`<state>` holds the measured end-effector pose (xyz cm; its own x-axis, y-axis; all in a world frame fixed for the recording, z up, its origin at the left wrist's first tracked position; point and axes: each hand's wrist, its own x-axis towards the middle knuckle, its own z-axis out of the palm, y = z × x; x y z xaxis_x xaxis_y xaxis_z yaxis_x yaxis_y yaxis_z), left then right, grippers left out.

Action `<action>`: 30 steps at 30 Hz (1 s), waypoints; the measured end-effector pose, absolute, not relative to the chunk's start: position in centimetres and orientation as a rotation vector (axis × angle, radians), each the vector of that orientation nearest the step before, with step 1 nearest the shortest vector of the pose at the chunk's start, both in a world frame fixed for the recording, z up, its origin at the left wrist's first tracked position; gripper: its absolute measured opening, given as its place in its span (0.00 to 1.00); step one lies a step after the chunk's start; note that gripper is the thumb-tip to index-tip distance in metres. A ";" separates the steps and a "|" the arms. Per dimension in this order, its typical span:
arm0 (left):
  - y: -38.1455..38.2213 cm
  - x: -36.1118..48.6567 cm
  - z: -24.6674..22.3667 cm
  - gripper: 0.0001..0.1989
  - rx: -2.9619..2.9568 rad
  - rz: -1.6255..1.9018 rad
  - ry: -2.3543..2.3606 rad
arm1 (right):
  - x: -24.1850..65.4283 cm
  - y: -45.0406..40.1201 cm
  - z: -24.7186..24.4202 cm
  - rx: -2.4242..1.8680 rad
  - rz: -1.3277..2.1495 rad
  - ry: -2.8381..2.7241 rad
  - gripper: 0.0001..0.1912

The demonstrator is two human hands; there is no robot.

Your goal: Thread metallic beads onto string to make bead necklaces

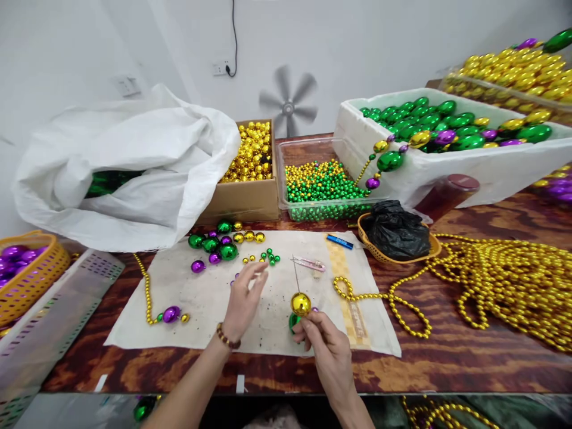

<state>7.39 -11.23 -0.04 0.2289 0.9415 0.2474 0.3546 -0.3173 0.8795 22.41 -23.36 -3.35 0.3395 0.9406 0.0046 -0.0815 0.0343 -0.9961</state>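
Observation:
My right hand (328,342) is closed in a pinch just below a large gold bead (301,304). A long thin needle (295,274) stands up out of that bead. Against the fingers sits a green bead (294,323), with a bit of purple showing behind. My left hand (245,295), with a beaded bracelet on the wrist, hovers with fingers apart, near small green beads (270,257) and small gold beads (252,258). Larger green beads (229,251), purple beads (198,266) and gold beads (249,236) lie farther back on the white cloth (179,298).
Behind stand a cardboard box (245,202) of gold beads, a clear tub (308,211) of small beads and a foam box (469,173). A white sack (134,208) bulges at left. Tweezers (310,264), a blue cutter (339,241) and gold bead strands (513,286) lie rightward.

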 end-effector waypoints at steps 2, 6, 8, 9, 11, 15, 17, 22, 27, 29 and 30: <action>-8.9 7.4 -1.2 0.11 2.026 0.974 1.334 | 22.6 -23.4 -3.3 -1.272 0.989 -0.877 0.16; -6.3 8.7 -2.7 0.10 2.459 0.657 1.488 | 22.4 -23.5 -3.5 -1.241 1.041 -0.857 0.15; -6.2 9.5 -3.0 0.09 2.575 0.525 1.544 | 22.4 -23.6 -3.7 -1.228 1.066 -0.861 0.15; -6.2 9.8 -3.1 0.08 2.611 0.467 1.571 | 22.4 -23.6 -3.9 -1.225 1.074 -0.866 0.15; -6.3 10.3 -3.2 0.07 2.655 0.372 1.621 | 22.5 -23.6 -4.2 -1.220 1.078 -0.885 0.15; -6.3 10.3 -3.3 0.06 2.682 0.302 1.660 | 22.8 -23.7 -4.8 -1.240 1.078 -0.884 0.17; -6.2 9.9 -3.3 0.06 2.665 0.350 1.660 | 22.7 -23.7 -5.0 -1.262 1.086 -0.847 0.18; -6.7 8.7 -3.3 0.07 2.642 0.443 1.634 | 22.4 -23.5 -4.9 -1.270 1.086 -0.782 0.19; -7.2 8.0 -3.8 0.13 2.655 0.379 1.608 | 22.4 -23.6 -4.4 -1.270 1.075 -0.773 0.19; -7.2 7.8 -3.9 0.12 2.623 0.389 1.613 | 22.5 -23.7 -4.4 -1.269 1.074 -0.782 0.19; -7.2 7.7 -4.0 0.10 2.601 0.390 1.614 | 22.4 -23.7 -4.4 -1.266 1.073 -0.786 0.19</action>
